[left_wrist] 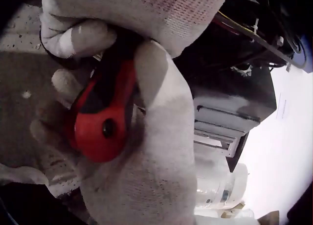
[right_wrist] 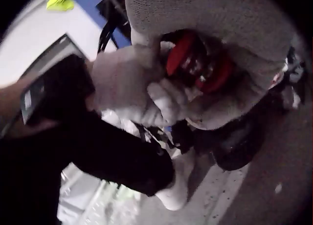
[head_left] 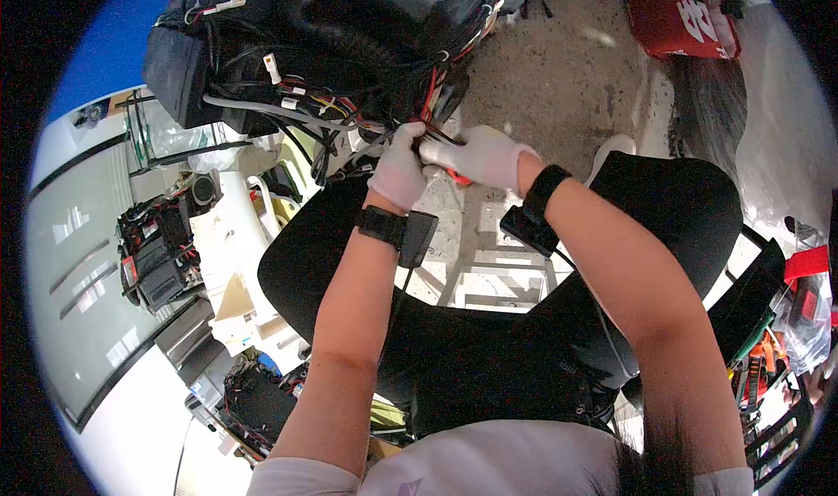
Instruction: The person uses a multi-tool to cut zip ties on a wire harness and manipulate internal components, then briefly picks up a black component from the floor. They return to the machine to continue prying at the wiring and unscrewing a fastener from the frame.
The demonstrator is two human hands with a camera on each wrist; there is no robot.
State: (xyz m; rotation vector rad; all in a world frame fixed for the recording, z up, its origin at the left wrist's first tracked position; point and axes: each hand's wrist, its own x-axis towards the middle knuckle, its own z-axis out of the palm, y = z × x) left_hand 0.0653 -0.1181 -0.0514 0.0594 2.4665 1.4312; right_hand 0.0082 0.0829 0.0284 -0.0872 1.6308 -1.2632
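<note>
Both hands wear white knit gloves and meet at the front edge of a black housing (head_left: pixel 349 25) full of wiring. My left hand (head_left: pixel 403 164) pinches dark wires (head_left: pixel 419 116) at the bundle's end. Close on its right, my right hand (head_left: pixel 478 157) grips a red-and-black handled tool (head_left: pixel 458 177). Seen from the left wrist, the tool's rounded red end (left_wrist: pixel 102 137) has a small dark hole and lies over the left palm, beside the thumb. In the right wrist view two red parts (right_wrist: pixel 215 76) sit within the curled right hand; the tool's working end is hidden.
White connectors (head_left: pixel 272 68) and a grey cable (head_left: pixel 262 108) hang off the housing. A red bag (head_left: pixel 681 16) lies at upper right, near clear plastic sheeting (head_left: pixel 777 103). The person's dark-clothed legs (head_left: pixel 672 195) flank a white frame (head_left: pixel 497 273). White parts (head_left: pixel 231 260) stand to the left.
</note>
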